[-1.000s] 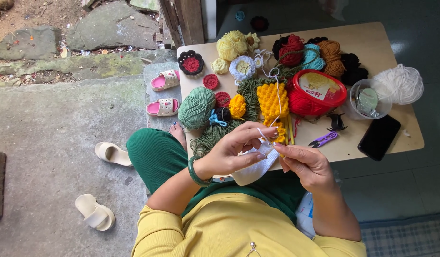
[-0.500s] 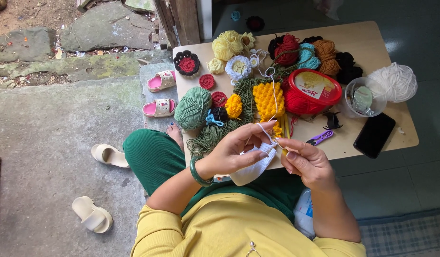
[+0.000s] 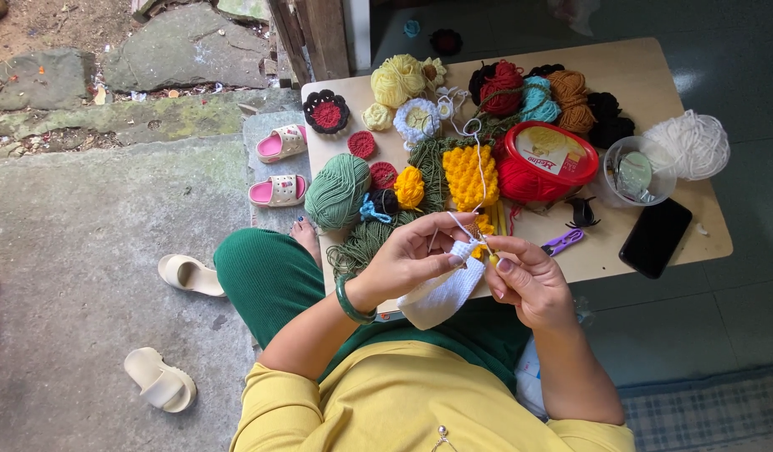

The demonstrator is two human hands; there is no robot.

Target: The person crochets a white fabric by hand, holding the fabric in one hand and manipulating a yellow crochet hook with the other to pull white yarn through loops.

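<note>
Down low, left hand (image 3: 416,255) pinching white crochet piece (image 3: 443,293) — right hand (image 3: 524,280) gripping hook, green yarn ball (image 3: 337,192) nearby

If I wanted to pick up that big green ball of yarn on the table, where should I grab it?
Probably around its fat middle, coming down from above. The green ball of yarn is round and soft, so fingers can close around its sides. Its left side, by the table edge, looks open; the small crochet pieces crowd its right side. Looser green yarn lies just below it.
</note>
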